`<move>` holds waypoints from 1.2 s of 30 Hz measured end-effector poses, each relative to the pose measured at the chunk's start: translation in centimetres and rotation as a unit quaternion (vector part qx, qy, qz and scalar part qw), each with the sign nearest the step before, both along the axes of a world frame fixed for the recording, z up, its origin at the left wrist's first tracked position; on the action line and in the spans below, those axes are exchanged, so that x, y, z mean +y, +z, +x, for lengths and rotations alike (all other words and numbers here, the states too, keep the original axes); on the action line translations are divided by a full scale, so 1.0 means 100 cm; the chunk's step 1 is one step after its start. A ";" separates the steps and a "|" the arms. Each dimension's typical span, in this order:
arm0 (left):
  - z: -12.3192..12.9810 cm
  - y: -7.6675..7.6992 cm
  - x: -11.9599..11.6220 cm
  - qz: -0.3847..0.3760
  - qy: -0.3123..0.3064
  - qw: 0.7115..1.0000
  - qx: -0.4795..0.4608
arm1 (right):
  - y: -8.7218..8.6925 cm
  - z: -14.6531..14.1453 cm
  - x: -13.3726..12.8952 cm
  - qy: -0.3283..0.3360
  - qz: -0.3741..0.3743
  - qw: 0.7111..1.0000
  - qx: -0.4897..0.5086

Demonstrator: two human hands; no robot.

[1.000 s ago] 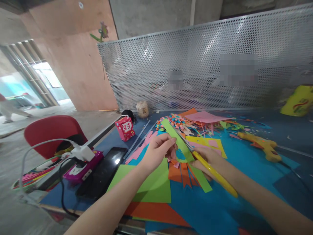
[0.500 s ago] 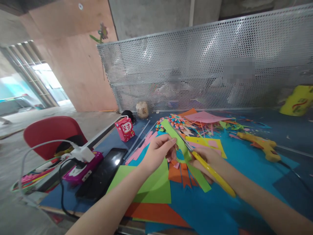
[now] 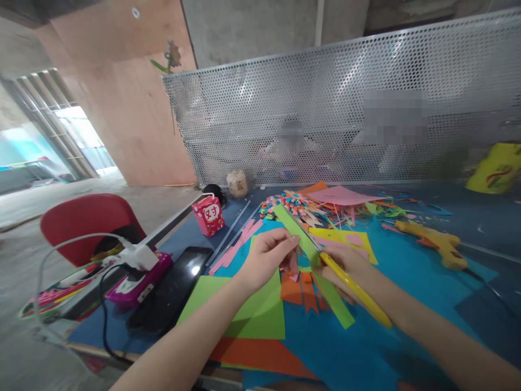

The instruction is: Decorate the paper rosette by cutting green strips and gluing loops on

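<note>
A long strip of green paper (image 3: 337, 305) slants across the space between my hands. My left hand (image 3: 271, 258) is closed, pinching the strip's left edge between thumb and fingers. In my right hand (image 3: 345, 263) are scissors with a yellow handle (image 3: 356, 290); their metal blades lie along the strip's right side. The right fingertips are partly hidden behind the strip and handle. Below the hands lie orange paper pieces (image 3: 293, 290) with notched ends. A green paper sheet (image 3: 248, 312) lies under my left forearm.
A yellow glue gun (image 3: 437, 241) lies at the right. Paper scraps (image 3: 350, 209) and a multicoloured paper flower (image 3: 291, 203) are at the back, before a perforated metal screen (image 3: 252, 119). A red drink carton (image 3: 208, 214), black phone (image 3: 171, 288) and purple power strip (image 3: 138, 282) stand left.
My left hand has shifted slightly right and down along the strip. The strip's upper end has moved a little right and down, its lower end slightly down. The right hand keeps hold of the scissors.
</note>
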State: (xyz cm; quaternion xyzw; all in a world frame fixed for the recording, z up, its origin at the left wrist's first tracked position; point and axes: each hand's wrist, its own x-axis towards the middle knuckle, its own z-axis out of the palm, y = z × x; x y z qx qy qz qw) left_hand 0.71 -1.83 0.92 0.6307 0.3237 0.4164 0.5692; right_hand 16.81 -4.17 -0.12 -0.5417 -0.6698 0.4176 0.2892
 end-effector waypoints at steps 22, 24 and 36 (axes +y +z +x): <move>0.000 -0.006 0.002 0.026 -0.045 0.997 0.059 | -0.002 0.000 0.004 -0.052 0.029 0.998 -0.037; -0.001 -0.004 0.004 0.035 -0.027 0.996 0.073 | -0.003 0.002 0.007 -0.097 0.021 0.994 -0.044; -0.027 -0.005 0.039 0.195 0.139 0.946 0.217 | -0.008 0.044 0.039 -0.170 0.079 0.982 -0.031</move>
